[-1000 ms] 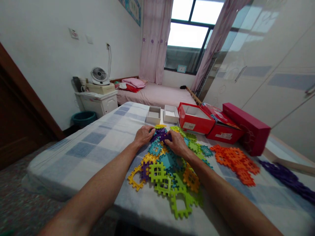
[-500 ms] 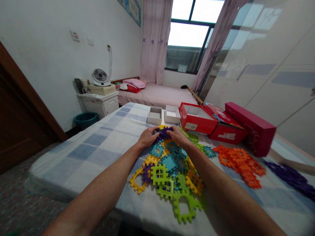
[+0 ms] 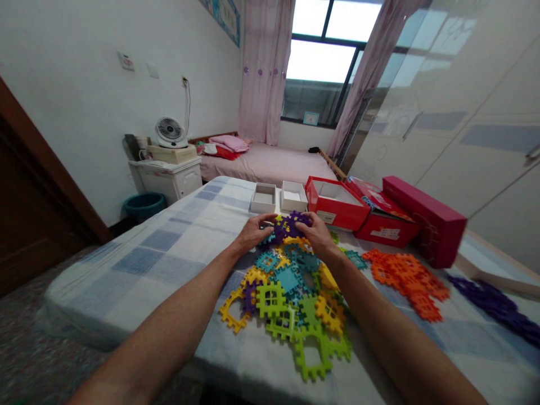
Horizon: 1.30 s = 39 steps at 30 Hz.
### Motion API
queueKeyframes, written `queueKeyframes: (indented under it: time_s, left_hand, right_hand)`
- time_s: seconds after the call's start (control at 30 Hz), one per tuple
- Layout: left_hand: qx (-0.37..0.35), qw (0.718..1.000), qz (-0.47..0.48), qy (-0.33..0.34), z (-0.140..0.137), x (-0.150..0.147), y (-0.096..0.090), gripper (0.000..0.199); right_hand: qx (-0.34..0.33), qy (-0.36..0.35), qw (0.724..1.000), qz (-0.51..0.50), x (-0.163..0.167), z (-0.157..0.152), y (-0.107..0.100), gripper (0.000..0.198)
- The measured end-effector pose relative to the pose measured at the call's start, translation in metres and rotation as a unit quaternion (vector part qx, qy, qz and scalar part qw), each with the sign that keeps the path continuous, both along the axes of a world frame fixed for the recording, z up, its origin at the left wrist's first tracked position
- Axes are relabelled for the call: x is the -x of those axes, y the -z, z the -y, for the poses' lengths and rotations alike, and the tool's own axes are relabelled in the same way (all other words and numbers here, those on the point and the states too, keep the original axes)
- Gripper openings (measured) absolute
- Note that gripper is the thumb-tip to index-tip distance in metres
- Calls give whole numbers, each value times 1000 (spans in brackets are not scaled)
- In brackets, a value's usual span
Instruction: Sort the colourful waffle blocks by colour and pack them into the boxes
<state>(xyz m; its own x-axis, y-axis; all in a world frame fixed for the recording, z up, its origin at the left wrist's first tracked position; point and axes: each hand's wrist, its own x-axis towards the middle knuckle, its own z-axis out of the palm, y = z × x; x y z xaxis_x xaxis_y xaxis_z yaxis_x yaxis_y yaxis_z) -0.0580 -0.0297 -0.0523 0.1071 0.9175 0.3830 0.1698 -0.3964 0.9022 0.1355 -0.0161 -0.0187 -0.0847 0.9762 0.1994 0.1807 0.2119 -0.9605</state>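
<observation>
Both hands are at the far end of a pile of toothed plastic building pieces on the bed. My right hand (image 3: 318, 235) pinches the right side of a purple building piece (image 3: 298, 219), thumb in front. My left hand (image 3: 253, 232) is closed at the left edge of the same piece, its fingertips partly hidden. Some yellow shows through the purple piece's openings. Below lie teal pieces (image 3: 288, 279), yellow pieces (image 3: 330, 313) and lime green pieces (image 3: 270, 299), overlapping one another.
Orange pieces (image 3: 407, 278) and dark purple pieces (image 3: 491, 304) lie in separate heaps at the right. Behind my hands stand two small white boxes (image 3: 294, 197), an open red box (image 3: 335, 205) and a long crimson box (image 3: 426, 216). A checked cloth (image 3: 147, 264) covers the bed.
The purple piece has been lifted and tilted up, showing more of its face. My right hand has shifted slightly right with it. The view has moved a little.
</observation>
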Motion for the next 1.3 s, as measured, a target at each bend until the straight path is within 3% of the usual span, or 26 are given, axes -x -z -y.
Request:
queueKeyframes:
  time_s: [0.13,0.27,0.37,0.47,0.57,0.77,0.93,1.03,1.1,1.2,1.3]
  left_hand:
    - [33,998,54,30,-1,1,3,47]
    - [57,994,92,27,0,-1,2,48]
    - [66,989,130,34,2,-2,0,50]
    - [64,984,159,41,3,-1,-2,49]
    - [66,986,153,29,3,0,-3,46]
    - [83,995,46,26,4,-1,-2,47]
    - [92,995,42,24,6,1,-4,49]
    - [101,994,27,4,8,3,-6,53]
    - [108,994,6,-8,9,3,-6,55]
    - [118,993,-19,-16,8,4,-6,57]
    - [127,991,-25,-13,9,4,-8,59]
  right_hand:
    - [80,-66,985,-135,-6,5,1,38]
    - [86,-131,984,-78,-2,12,4,30]
    - [24,-116,993,18,3,16,7,28]
    - [-3,-106,993,47,4,18,6,28]
    - [3,-79,996,46,0,17,4,28]
    - [16,14,999,37,-11,11,-2,23]
    - [61,30,996,-61,-24,11,-8,25]
    - [40,40,996,-73,-54,23,-12,29]
    - [6,83,996,-36,-89,35,-13,32]
    - [-22,187,981,54,-161,55,-10,36]
    - [1,324,936,134,-244,72,-6,37]
